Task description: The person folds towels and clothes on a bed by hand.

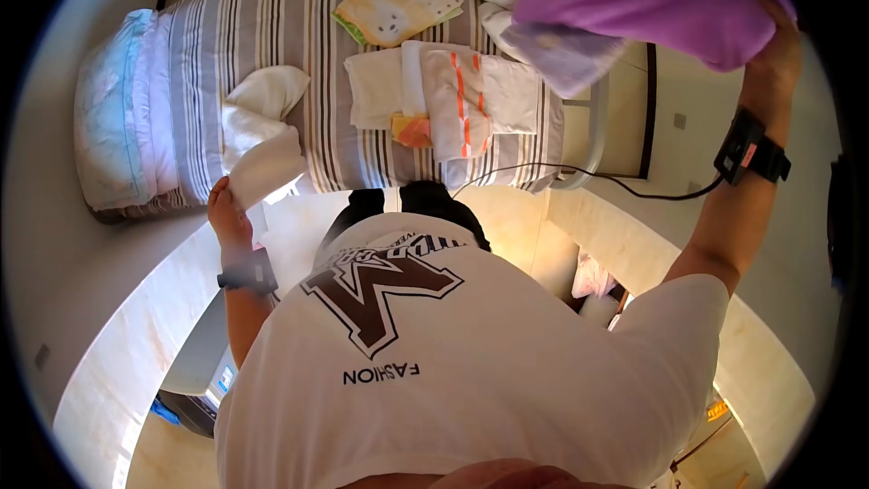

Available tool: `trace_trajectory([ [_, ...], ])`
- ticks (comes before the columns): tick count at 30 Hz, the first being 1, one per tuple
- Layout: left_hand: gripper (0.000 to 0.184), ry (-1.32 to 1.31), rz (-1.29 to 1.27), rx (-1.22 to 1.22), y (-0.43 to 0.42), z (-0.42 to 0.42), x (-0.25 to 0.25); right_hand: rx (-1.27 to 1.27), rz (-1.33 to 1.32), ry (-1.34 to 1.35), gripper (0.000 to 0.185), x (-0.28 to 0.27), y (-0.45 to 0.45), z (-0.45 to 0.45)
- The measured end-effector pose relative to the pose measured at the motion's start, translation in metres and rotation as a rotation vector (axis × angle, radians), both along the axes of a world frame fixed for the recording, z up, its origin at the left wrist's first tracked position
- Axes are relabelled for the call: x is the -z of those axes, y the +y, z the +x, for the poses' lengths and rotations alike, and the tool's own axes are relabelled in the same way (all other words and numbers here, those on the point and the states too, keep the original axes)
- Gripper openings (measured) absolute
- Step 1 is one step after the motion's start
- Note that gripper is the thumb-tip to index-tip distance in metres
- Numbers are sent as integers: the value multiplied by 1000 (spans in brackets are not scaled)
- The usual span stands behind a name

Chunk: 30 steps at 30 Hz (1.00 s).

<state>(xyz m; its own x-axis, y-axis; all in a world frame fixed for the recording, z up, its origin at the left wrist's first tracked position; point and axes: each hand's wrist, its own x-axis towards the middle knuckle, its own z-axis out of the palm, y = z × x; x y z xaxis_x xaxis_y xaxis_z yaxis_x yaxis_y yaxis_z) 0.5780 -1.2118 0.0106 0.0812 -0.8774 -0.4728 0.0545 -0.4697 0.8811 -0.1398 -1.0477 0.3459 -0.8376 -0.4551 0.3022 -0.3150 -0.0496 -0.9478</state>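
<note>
A white printed T-shirt [543,344] lies nearest; the right hand [778,45] clutches a raised purple cloth [652,0] by the striped bed [308,18], the left hand [228,213] pinches a white cloth [267,167]. Both likely light, floppy; grip corners.

The left hand [230,217] holds white cloth [265,168], the right hand [777,50] purple cloth [656,0].

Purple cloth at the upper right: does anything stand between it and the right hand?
Nothing visible does: the right hand holds the purple cloth directly at its edge. Blurred lavender fabric shows at the cloth's far side, away from that hand.
</note>
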Motion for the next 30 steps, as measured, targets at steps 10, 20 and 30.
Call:
trace_trajectory([
  [10,24,-9,-14,-7,2,0,9,163,40,184,50,-21,31,-15],
  [20,26,-49,-20,50,6,-19,-1,115,143,173,62,73,38,29],
  [30,25,-77,65,-12,15,-26,1,-387,861,168,75,397,17,107],
])
